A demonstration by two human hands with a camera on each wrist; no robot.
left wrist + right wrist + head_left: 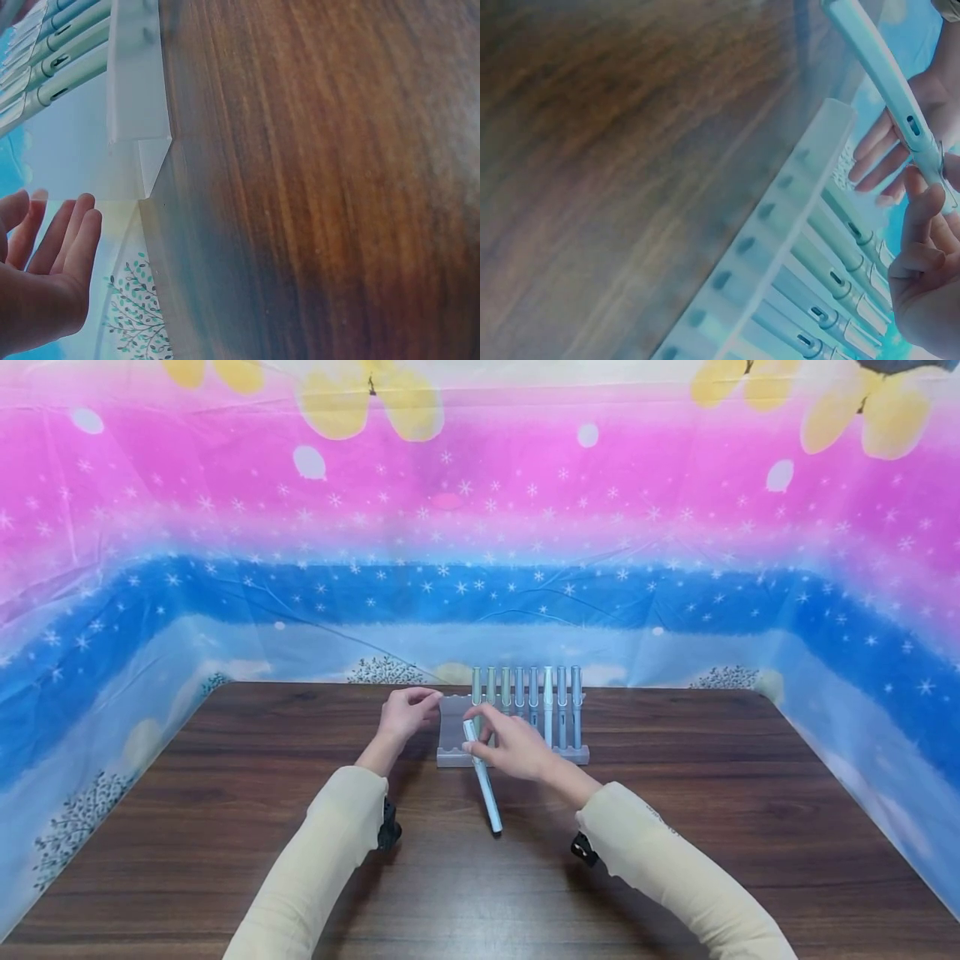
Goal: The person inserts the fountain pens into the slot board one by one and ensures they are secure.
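My right hand pinches a pale blue fountain pen near its upper end, between thumb and fingers. The pen slants down in front of a translucent pen rack, and its clip shows by the fingers in the right wrist view. At the rack's upper left corner, my left hand holds the edge between thumb and index finger; the other fingers stay fairly straight. Several capped pens in greens, blues and greys stand side by side in the rack, filling its middle and right part.
The rack stands toward the back of a dark wood-grain table. A pink and blue printed cloth hangs behind the table and along both sides. Dark wrist cameras sit under the cream sleeves.
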